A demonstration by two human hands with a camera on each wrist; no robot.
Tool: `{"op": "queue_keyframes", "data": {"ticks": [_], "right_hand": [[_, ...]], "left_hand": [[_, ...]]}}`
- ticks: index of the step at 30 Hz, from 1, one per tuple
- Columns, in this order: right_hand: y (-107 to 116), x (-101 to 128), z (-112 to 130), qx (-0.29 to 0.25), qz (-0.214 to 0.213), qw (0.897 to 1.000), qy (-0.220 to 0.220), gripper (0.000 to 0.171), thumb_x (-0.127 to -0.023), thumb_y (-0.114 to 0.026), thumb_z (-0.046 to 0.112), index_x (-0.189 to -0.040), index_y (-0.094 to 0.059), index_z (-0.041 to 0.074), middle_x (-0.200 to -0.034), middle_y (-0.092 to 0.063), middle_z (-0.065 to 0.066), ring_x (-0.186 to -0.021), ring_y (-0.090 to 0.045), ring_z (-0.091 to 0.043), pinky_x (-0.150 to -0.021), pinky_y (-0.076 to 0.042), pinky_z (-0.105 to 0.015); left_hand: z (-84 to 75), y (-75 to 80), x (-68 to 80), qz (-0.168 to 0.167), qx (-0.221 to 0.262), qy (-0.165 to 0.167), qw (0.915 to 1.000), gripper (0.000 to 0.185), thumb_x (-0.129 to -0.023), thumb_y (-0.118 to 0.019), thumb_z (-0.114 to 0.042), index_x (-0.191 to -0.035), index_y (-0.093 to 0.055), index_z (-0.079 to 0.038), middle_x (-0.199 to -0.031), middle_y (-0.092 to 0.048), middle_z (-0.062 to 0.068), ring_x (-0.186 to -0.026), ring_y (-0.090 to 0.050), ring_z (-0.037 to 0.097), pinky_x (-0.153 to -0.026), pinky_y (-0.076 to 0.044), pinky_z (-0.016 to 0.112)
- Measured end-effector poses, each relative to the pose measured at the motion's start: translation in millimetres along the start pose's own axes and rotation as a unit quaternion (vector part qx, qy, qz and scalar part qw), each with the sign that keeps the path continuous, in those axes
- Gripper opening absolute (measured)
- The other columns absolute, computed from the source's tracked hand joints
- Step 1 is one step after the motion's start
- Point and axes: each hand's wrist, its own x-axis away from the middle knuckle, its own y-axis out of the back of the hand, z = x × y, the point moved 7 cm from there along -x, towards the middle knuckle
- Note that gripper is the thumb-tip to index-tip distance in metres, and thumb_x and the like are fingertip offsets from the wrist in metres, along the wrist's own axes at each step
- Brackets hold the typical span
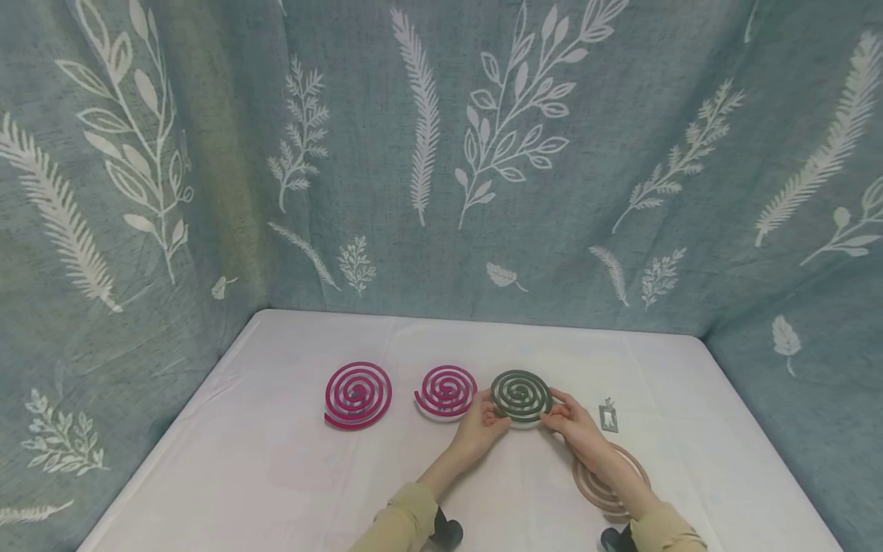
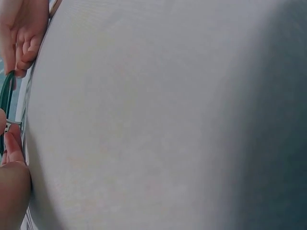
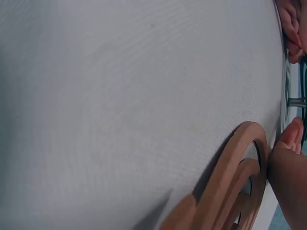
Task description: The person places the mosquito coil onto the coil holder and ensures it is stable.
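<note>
Both hands, left hand and right hand, pinch the green coil; even, gentle pressure is needed, probably brittle stuff.

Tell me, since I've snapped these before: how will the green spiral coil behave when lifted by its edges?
The green coil looks thin and slotted, so probably light, brittle, prone to snap. Both the left hand and right hand pinch opposite rims, which likely limits sagging.

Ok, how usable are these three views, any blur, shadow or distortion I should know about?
Head view: evenly lit and sharp, wide-angle bend at the edges; both hands on the green coil are clear. Left wrist view: mostly soft white cloth, dark shading at right, fingers cropped at the left edge. Right wrist view: the tan coil is close and soft, casting a shadow.
</note>
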Motion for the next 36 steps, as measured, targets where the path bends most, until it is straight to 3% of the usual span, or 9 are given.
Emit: {"op": "queue_keyframes", "data": {"ticks": [5, 12, 15, 26, 36], "right_hand": [[0, -1, -1, -0.004, -0.003, 1.000, -0.002, 0.064, -0.082, -0.058, 0.007, -0.137, -0.026, 0.004, -0.083, -0.050, -0.001, -0.078, -0.047, -0.012, -0.071, -0.041, -0.023], [-1, -1, 0, 0.004, 0.000, 1.000, -0.009, 0.067, -0.081, -0.060, 0.010, -0.138, -0.025, 0.004, -0.083, -0.051, 0.000, -0.078, -0.048, -0.012, -0.076, -0.041, -0.024], [-1, -2, -1, 0.002, 0.001, 1.000, -0.008, 0.066, -0.082, -0.061, 0.009, -0.137, -0.025, 0.004, -0.082, -0.052, 0.000, -0.078, -0.049, -0.012, -0.076, -0.040, -0.024], [-2, 1, 3, 0.014, 0.023, 0.999, 0.040, 0.078, -0.077, -0.067, 0.024, -0.136, -0.023, -0.003, -0.081, -0.054, 0.000, -0.076, -0.049, -0.011, -0.073, -0.040, -0.022], [0, -4, -4, 0.014, 0.000, 1.000, -0.011, 0.068, -0.080, -0.063, 0.011, -0.137, -0.026, 0.005, -0.084, -0.055, -0.002, -0.080, -0.052, -0.014, -0.079, -0.040, -0.026]], "left_hand": [[-3.3, 0.7, 2.1, 0.001, -0.004, 0.002, 1.0000, 0.059, -0.081, -0.060, -0.001, -0.129, -0.029, 0.012, -0.102, -0.051, 0.026, -0.086, -0.055, 0.027, -0.075, -0.047, 0.021], [26.6, -2.8, -10.0, 0.004, -0.013, 0.001, 0.9999, 0.064, -0.081, -0.063, -0.009, -0.132, -0.028, 0.006, -0.101, -0.053, 0.018, -0.085, -0.055, 0.019, -0.075, -0.047, 0.021], [32.5, -3.8, -12.6, 0.007, -0.015, 0.007, 0.9998, 0.065, -0.081, -0.064, -0.013, -0.133, -0.028, 0.003, -0.101, -0.053, 0.014, -0.085, -0.055, 0.015, -0.076, -0.047, 0.020], [30.6, -3.5, -12.1, 0.008, -0.018, 0.005, 0.9998, 0.066, -0.081, -0.064, -0.013, -0.133, -0.027, 0.005, -0.099, -0.052, 0.014, -0.080, -0.050, 0.009, -0.071, -0.044, 0.015], [27.2, -3.1, -10.9, 0.003, -0.026, 0.009, 0.9996, 0.065, -0.082, -0.063, -0.013, -0.134, -0.027, 0.004, -0.099, -0.053, 0.014, -0.078, -0.047, 0.008, -0.068, -0.042, 0.013]]}}
